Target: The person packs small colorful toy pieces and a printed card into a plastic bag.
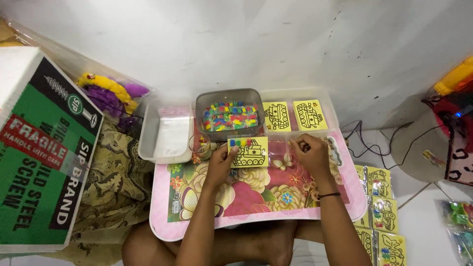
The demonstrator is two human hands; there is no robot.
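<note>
A yellow card (251,152) with a black outline drawing of a tank lies on the pink floral tray table (256,197); several small coloured pieces sit along its top left. My left hand (221,165) pinches the card's left edge. My right hand (308,152) rests to the card's right on the table, fingers curled around something small that I cannot make out. Just beyond the card stands a grey tub (230,116) full of small coloured pieces.
A clear tray (332,111) behind holds two more yellow cards (294,116). A white empty container (165,133) and a small glass (199,144) sit left. A large printed cardboard box (42,148) stands far left. Packed yellow cards (382,212) lie on the floor right, cables (379,143) beyond.
</note>
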